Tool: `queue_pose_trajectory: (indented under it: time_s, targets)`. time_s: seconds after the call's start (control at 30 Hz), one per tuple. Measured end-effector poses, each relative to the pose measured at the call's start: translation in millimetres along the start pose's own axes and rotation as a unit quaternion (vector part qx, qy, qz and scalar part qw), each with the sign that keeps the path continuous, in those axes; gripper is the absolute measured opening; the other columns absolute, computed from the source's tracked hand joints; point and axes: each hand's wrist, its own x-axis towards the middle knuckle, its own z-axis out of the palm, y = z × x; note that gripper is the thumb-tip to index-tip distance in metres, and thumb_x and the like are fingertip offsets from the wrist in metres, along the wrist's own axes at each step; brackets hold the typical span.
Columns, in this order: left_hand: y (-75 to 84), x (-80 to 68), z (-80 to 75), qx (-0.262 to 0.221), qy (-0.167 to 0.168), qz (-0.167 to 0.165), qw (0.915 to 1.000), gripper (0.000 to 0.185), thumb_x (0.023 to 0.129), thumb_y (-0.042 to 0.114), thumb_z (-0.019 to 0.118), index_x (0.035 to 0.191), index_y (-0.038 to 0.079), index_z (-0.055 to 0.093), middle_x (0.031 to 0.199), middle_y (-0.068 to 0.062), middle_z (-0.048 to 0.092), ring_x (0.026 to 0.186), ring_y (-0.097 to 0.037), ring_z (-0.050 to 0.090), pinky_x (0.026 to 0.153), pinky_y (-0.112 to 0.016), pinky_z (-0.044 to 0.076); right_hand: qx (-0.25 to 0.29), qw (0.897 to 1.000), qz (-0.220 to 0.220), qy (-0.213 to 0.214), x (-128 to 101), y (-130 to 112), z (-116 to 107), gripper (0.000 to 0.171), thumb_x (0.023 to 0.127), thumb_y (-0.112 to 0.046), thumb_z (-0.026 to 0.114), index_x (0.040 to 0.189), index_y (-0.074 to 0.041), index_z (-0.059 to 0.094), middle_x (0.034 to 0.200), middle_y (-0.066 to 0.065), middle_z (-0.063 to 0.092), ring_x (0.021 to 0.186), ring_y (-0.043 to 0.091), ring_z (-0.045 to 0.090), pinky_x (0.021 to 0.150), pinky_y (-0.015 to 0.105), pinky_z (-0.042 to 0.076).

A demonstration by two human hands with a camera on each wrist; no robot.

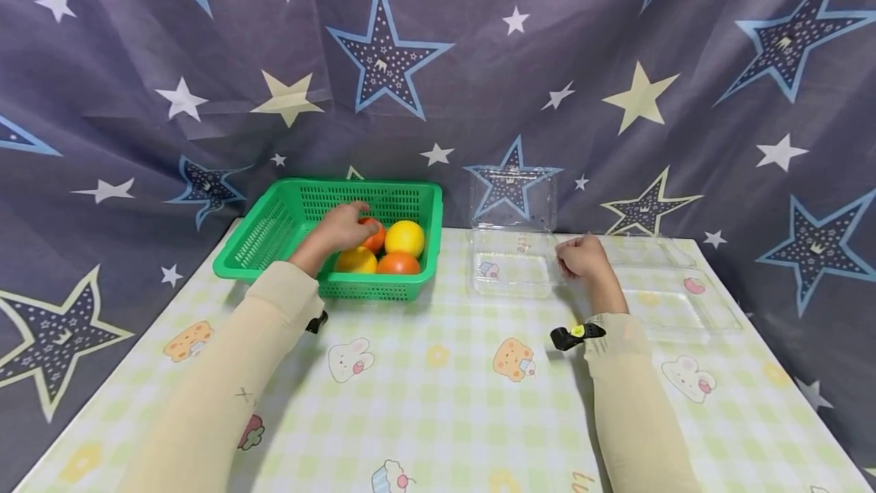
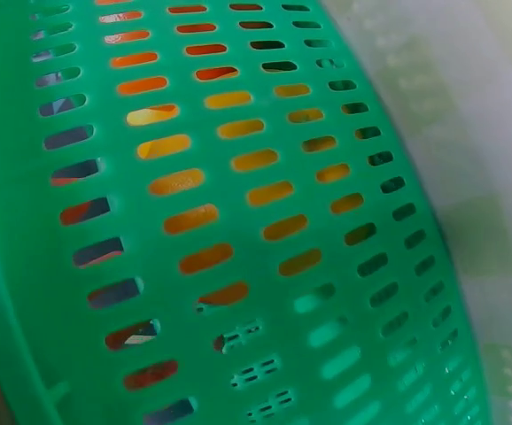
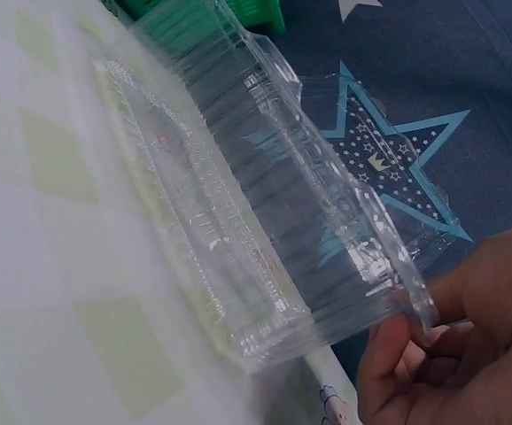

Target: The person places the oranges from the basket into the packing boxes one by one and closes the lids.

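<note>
Beneath everything I see the checked table (image 1: 438, 417). On it the green basket (image 1: 369, 292) walls in its contents, presumably so nothing round rolls off. The clear container (image 1: 513, 287) right of it stands open, lid (image 1: 513, 200) raised behind its base. My right hand (image 1: 582, 256) pinches its edge, likely steadying light plastic. My left hand (image 1: 340, 228) is inside the basket, fingers at the red fruit (image 1: 375, 242), near the yellow fruit (image 1: 405, 239); whether they grip, I cannot tell

Homelike spot — star-print curtain (image 1: 465, 59) behind a cartoon-checked tablecloth (image 1: 438, 417) — exact room unclear
</note>
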Motion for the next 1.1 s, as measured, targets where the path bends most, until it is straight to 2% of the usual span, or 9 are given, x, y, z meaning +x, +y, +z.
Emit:
queue_pose_trajectory:
  time_s: [0.07, 0.13, 0.27, 0.43, 0.63, 0.73, 0.9, 0.97, 1.1]
  targets:
    - [1.1, 2.0, 1.0, 0.009, -0.005, -0.001, 0.9999, 0.062, 0.105, 0.03, 0.051, 0.156, 0.0, 0.035, 0.148, -0.027, 0.049, 0.105, -0.035, 0.055, 0.088, -0.049, 0.047, 0.01, 1.0, -0.003, 0.002, -1.2, 1.1, 1.7, 0.034, 0.103, -0.005, 0.047, 0.127, 0.017, 0.056, 0.061, 0.0, 0.057, 0.048, 0.009, 0.047, 0.048, 0.024, 0.04]
    - [2.5, 3.8, 1.3, 0.025, -0.008, -0.001, 0.9997, 0.062, 0.104, 0.028, 0.052, 0.156, 0.0, 0.034, 0.15, -0.027, 0.046, 0.119, -0.04, 0.052, 0.097, -0.053, 0.046, 0.02, 1.0, 0.0, 0.003, -2.1, 0.9, 3.0, 0.034, 0.103, -0.004, 0.047, 0.129, 0.017, 0.055, 0.063, 0.001, 0.057, 0.049, 0.009, 0.047, 0.048, 0.024, 0.04]
    - [4.0, 8.7, 2.9, 0.057, -0.012, 0.003, 0.9983, 0.065, 0.098, 0.019, 0.058, 0.156, 0.001, 0.036, 0.154, -0.029, 0.039, 0.136, -0.043, 0.041, 0.106, -0.057, 0.04, 0.028, 1.0, 0.001, 0.002, -2.6, 0.3, 4.9, 0.035, 0.103, -0.004, 0.047, 0.13, 0.017, 0.054, 0.065, 0.002, 0.057, 0.049, 0.009, 0.047, 0.048, 0.024, 0.04]
    - [2.3, 13.3, 6.7, 0.088, -0.04, 0.008, 0.9953, 0.073, 0.089, 0.018, 0.067, 0.156, 0.006, 0.04, 0.153, -0.029, 0.036, 0.134, -0.049, 0.035, 0.105, -0.061, 0.038, 0.025, 1.0, 0.008, -0.001, -3.8, -1.7, 6.2, 0.037, 0.103, -0.005, 0.047, 0.133, 0.015, 0.053, 0.067, 0.004, 0.058, 0.05, 0.01, 0.046, 0.048, 0.025, 0.04]
    - [-1.8, 19.2, 14.0, 0.108, -0.063, -0.007, 0.9922, 0.073, 0.088, 0.024, 0.073, 0.154, 0.011, 0.045, 0.148, -0.029, 0.036, 0.127, -0.053, 0.033, 0.101, -0.062, 0.039, 0.01, 1.0, 0.02, 0.004, -4.6, -4.1, 5.1, 0.037, 0.105, -0.009, 0.047, 0.135, 0.012, 0.054, 0.064, 0.003, 0.057, 0.049, 0.011, 0.046, 0.048, 0.026, 0.038]
    - [-1.9, 21.4, 16.7, 0.111, -0.07, -0.021, 0.9912, 0.075, 0.09, 0.026, 0.072, 0.157, 0.013, 0.041, 0.154, -0.03, 0.027, 0.128, -0.054, 0.033, 0.1, -0.061, 0.041, 0.009, 1.0, 0.02, 0.006, -4.4, -3.9, 3.6, 0.037, 0.105, -0.009, 0.047, 0.135, 0.012, 0.054, 0.065, 0.003, 0.057, 0.049, 0.011, 0.046, 0.048, 0.026, 0.038]
    - [-0.6, 22.0, 19.6, 0.111, -0.074, -0.043, 0.9901, 0.074, 0.091, 0.021, 0.065, 0.16, 0.016, 0.035, 0.163, -0.033, 0.006, 0.138, -0.062, 0.025, 0.101, -0.066, 0.04, 0.01, 1.0, 0.015, 0.005, -3.1, -2.3, 1.7, 0.036, 0.105, -0.009, 0.047, 0.134, 0.011, 0.054, 0.068, 0.005, 0.058, 0.05, 0.011, 0.046, 0.049, 0.026, 0.038]
    - [-0.5, 22.5, 21.4, 0.113, -0.072, -0.048, 0.9899, 0.073, 0.092, 0.018, 0.063, 0.159, 0.017, 0.035, 0.164, -0.032, 0.004, 0.139, -0.063, 0.022, 0.101, -0.068, 0.04, 0.016, 1.0, 0.013, 0.004, -2.2, -1.5, 1.6, 0.036, 0.105, -0.009, 0.048, 0.134, 0.012, 0.054, 0.07, 0.006, 0.059, 0.051, 0.011, 0.046, 0.049, 0.026, 0.039]
    - [0.5, 23.7, 24.4, 0.12, -0.066, -0.047, 0.9895, 0.07, 0.092, 0.014, 0.061, 0.158, 0.016, 0.038, 0.162, -0.032, 0.009, 0.137, -0.061, 0.024, 0.098, -0.067, 0.041, 0.026, 1.0, 0.013, 0.004, -0.7, 0.8, 1.4, 0.035, 0.105, -0.008, 0.047, 0.132, 0.013, 0.054, 0.072, 0.007, 0.059, 0.052, 0.011, 0.047, 0.05, 0.026, 0.041]
